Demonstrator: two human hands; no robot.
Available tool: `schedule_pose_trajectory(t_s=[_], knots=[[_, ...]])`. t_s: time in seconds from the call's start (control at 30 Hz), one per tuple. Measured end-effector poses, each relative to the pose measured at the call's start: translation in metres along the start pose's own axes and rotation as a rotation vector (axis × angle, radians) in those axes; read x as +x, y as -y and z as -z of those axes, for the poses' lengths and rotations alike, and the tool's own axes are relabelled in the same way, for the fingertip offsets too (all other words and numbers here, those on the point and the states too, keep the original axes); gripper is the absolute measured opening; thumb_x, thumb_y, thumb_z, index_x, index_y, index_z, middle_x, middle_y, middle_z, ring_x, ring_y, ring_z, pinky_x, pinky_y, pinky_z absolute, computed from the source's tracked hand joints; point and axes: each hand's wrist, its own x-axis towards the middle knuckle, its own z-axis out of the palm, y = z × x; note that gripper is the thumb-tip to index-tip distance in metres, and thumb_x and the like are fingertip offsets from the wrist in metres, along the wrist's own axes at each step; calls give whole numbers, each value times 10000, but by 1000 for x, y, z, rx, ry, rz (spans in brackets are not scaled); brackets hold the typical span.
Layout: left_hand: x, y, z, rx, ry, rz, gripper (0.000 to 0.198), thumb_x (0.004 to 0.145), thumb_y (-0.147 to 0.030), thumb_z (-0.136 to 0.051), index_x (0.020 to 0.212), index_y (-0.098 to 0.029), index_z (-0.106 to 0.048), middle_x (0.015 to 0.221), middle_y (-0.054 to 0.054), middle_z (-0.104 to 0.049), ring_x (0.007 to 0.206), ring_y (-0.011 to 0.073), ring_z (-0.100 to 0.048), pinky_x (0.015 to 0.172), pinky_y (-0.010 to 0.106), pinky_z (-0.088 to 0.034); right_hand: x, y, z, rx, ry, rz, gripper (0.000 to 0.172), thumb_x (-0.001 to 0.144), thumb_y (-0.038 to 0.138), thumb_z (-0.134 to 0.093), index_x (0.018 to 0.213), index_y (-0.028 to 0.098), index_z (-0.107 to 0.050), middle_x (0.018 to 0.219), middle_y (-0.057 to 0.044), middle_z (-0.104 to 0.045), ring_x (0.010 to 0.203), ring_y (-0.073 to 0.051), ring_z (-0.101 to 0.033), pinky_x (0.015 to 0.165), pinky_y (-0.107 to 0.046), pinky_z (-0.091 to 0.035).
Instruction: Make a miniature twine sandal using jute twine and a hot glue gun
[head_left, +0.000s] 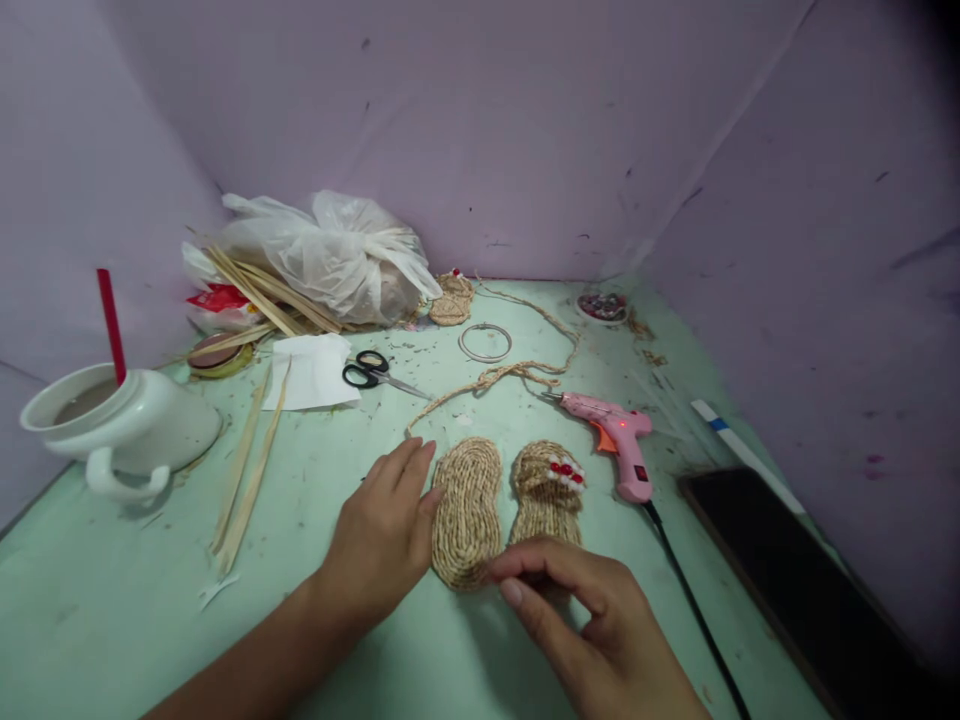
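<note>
A woven straw slipper sole (466,515) made of coiled braid lies flat on the table in front of me. My left hand (386,525) rests along its left side, fingers stretched out and thumb at its edge. My right hand (589,620) is at the sole's lower right edge, thumb and index tips drawn close together; anything between them is too small to make out. Just right of the sole is a small woven slipper (547,505) with a strap decorated with red and white beads; its heel is partly behind my right hand.
A pink glue gun (619,435), its light lit, lies at right near a dark phone (795,580). Behind are a braided cord (517,372), a ring (485,343), black scissors (379,372) and a bead dish (602,307). A white mug (161,425) and straw strips (251,470) are left.
</note>
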Motion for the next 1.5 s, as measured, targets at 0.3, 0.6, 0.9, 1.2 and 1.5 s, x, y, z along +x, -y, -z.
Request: schedule_pose_trajectory(t_s=[0.3,0.6,0.9,1.2,1.5], knots=[[-27,-14,7,-79,188,-181,489,754,-199,-596,1227,-165,-475,1301,159,-498,1199,319,-442,958,501,-433,-32,-44,31,-371,-479,-14,171,772,336,-641,924,257,-649,991,-40,-691,914,-214,-671,742,-289,-571],[-22,-10,-9,-52,115,-247,323,805,-160,-537,1122,-97,-539,1173,180,-586,1128,315,-489,928,508,-437,-22,-52,8,-417,-226,53,256,815,218,-563,1070,224,-559,1351,-122,-425,1232,-264,-462,962,-448,-466],[-17,-15,-11,-67,53,-267,244,812,-171,-553,1041,-90,-582,1099,182,-624,1047,304,-545,873,465,-490,-21,-54,3,-434,-252,112,278,815,217,-570,1091,217,-541,1313,-123,-427,1203,-268,-475,941,-438,-480],[-9,-3,18,-379,-204,128,240,857,-90,-464,1062,-162,-566,1072,75,-612,1042,167,-547,941,306,-423,-23,-60,5,-372,-548,104,200,806,289,-614,987,210,-584,1171,-101,-548,1074,-253,-549,889,-447,-469],[-5,-8,21,-586,-367,490,90,726,-143,-615,687,-188,-548,726,-32,-574,684,90,-545,632,181,-445,-25,-60,10,-253,-758,197,84,803,178,-596,879,204,-622,976,-62,-611,896,-185,-595,657,-284,-504]])
